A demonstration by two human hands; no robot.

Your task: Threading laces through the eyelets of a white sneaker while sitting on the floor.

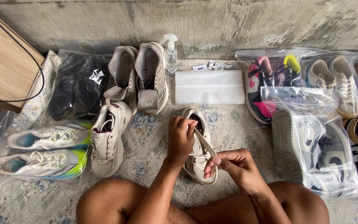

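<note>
The cream sneaker (199,145) sits on the patterned rug (150,141) between the person's knees, bare rug on either side. The left hand (180,139) pinches its tongue; the right hand (233,166) pulls a flat lace (206,144) taut. Bagged shoes (311,145) crowd the right (some cut off at the edge); black pair (77,85) unclear through plastic
</note>
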